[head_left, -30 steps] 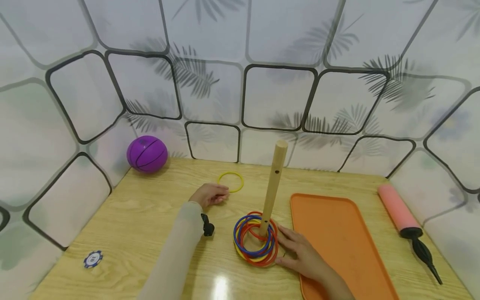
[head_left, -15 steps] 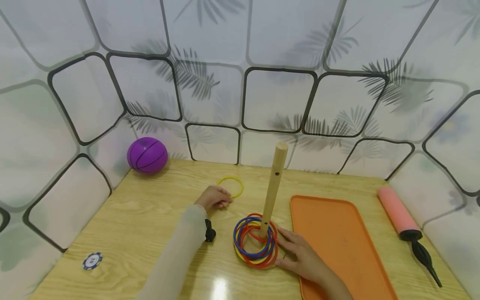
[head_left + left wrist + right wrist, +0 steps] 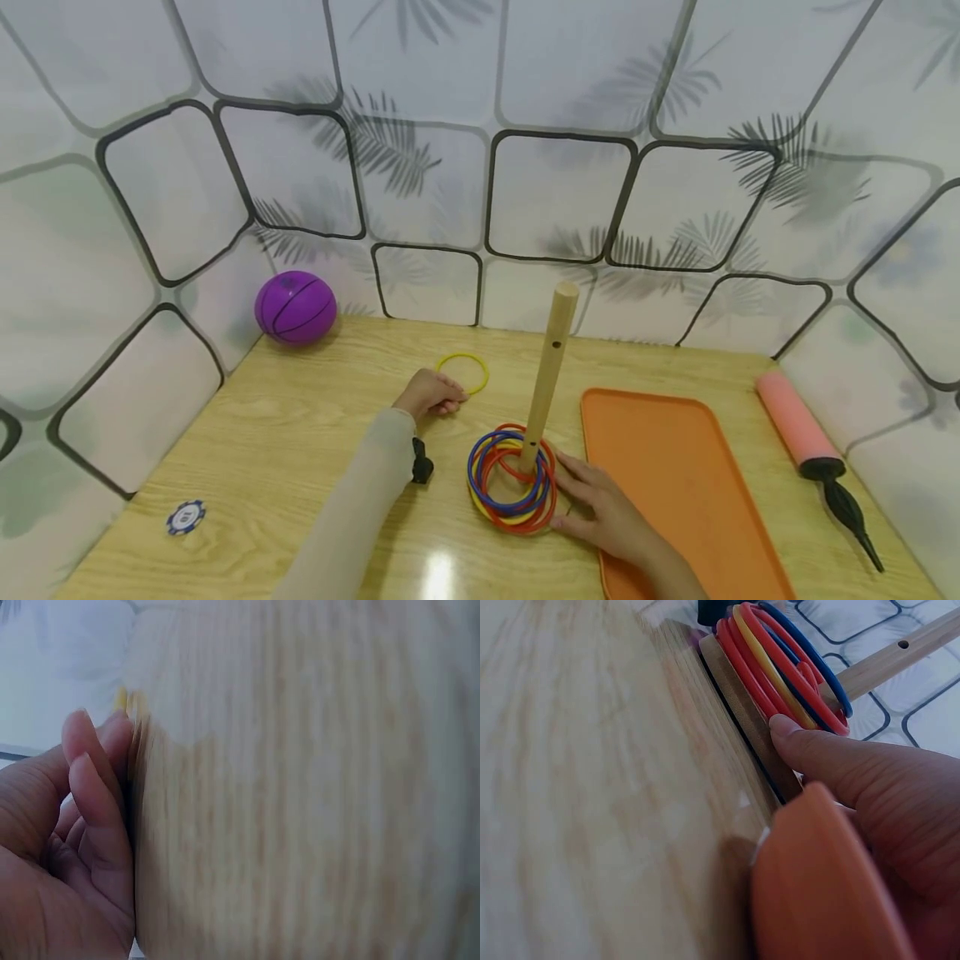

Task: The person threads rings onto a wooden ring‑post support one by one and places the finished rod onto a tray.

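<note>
A thin yellow ring (image 3: 486, 379) lies toward the back of the table. My left hand (image 3: 431, 393) pinches its near edge between thumb and fingers; a bit of yellow shows at the fingertips in the left wrist view. Right of it stands an upright wooden post (image 3: 550, 367) with a hole near its top. Red, blue and yellow rings (image 3: 480, 479) are stacked loosely around its foot. My right hand (image 3: 603, 508) holds the side of the stand's wooden base (image 3: 739, 705), its thumb against the edge under the rings. The other right fingers are partly hidden in the right wrist view.
An orange tray (image 3: 675, 467) lies right of the stand, under my right forearm. Farther right is a pink hand pump (image 3: 798, 417) with a black nozzle. A purple ball (image 3: 296, 308) sits in the back left corner. A poker chip (image 3: 186, 517) lies front left.
My left hand and the yellow ring have shifted slightly toward me and right, mostly in the first half second. The right hand and the stand have stayed in place.
</note>
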Action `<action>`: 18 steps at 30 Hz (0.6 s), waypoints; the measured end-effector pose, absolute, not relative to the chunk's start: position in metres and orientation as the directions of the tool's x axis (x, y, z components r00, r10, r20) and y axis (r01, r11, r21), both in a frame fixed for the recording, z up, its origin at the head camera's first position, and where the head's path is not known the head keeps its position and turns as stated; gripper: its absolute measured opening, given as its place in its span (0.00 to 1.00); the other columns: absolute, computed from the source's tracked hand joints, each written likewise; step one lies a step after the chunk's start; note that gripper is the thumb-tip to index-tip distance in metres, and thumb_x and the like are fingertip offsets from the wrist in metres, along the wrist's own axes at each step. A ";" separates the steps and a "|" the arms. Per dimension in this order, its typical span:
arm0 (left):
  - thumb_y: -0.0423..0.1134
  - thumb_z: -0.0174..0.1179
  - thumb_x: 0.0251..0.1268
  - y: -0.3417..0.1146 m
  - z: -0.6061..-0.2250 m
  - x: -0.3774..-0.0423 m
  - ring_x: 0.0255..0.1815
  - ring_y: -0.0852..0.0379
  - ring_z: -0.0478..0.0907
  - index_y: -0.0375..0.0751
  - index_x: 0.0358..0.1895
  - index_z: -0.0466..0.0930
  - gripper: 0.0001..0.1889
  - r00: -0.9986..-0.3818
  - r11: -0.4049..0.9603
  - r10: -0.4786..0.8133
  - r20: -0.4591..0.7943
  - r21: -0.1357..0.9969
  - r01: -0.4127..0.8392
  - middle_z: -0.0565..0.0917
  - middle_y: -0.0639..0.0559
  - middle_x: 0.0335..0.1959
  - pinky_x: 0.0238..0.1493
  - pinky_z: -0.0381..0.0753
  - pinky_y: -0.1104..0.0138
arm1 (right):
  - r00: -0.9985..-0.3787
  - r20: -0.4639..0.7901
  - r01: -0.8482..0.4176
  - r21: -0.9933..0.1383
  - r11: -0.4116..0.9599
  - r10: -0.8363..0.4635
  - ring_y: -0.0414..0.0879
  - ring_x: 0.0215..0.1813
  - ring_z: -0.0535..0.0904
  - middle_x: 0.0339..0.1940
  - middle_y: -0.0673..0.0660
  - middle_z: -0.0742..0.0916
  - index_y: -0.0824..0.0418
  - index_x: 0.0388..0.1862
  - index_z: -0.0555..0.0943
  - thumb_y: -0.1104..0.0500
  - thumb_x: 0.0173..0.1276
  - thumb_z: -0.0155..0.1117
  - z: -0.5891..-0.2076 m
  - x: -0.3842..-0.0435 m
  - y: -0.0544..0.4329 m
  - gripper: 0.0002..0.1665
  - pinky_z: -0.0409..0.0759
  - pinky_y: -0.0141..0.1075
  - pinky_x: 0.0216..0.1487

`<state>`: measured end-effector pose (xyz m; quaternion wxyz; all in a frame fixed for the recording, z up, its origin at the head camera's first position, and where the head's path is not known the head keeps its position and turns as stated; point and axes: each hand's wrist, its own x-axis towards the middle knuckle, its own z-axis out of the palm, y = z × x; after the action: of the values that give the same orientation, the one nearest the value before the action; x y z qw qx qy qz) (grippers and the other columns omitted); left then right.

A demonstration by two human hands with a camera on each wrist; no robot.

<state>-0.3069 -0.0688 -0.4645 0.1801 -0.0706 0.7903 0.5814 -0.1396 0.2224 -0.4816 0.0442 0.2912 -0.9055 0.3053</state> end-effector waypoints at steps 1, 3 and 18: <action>0.30 0.67 0.54 -0.068 -0.464 -0.307 0.11 0.67 0.71 0.31 0.35 0.83 0.06 -0.929 0.309 0.091 -0.360 0.897 -0.317 0.78 0.54 0.12 0.14 0.70 0.78 | -0.826 0.257 -0.554 -0.530 0.642 -0.501 0.64 0.66 0.64 0.68 0.64 0.70 0.59 0.64 0.74 0.44 0.59 0.68 -0.481 -0.140 0.223 0.36 0.59 0.67 0.61; 0.30 0.67 0.54 -0.066 -0.465 -0.306 0.11 0.66 0.71 0.31 0.34 0.83 0.05 -0.935 0.299 0.071 -0.348 0.901 -0.313 0.78 0.54 0.12 0.14 0.70 0.77 | -0.829 0.249 -0.548 -0.543 0.636 -0.502 0.65 0.67 0.64 0.68 0.64 0.70 0.59 0.64 0.74 0.45 0.59 0.68 -0.481 -0.141 0.223 0.36 0.57 0.68 0.61; 0.36 0.65 0.60 -0.084 -0.445 -0.296 0.17 0.64 0.77 0.32 0.44 0.82 0.12 -0.962 0.147 0.076 -0.263 0.957 -0.250 0.83 0.52 0.20 0.21 0.77 0.74 | -0.835 0.229 -0.534 -0.553 0.640 -0.500 0.65 0.68 0.62 0.69 0.64 0.69 0.58 0.64 0.74 0.43 0.59 0.68 -0.483 -0.142 0.226 0.37 0.54 0.68 0.63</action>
<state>-0.2959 -0.0844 -0.4447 0.1252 -0.0582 0.7469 0.6504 -0.1419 0.2258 -0.4829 0.0275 0.2857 -0.9050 0.3140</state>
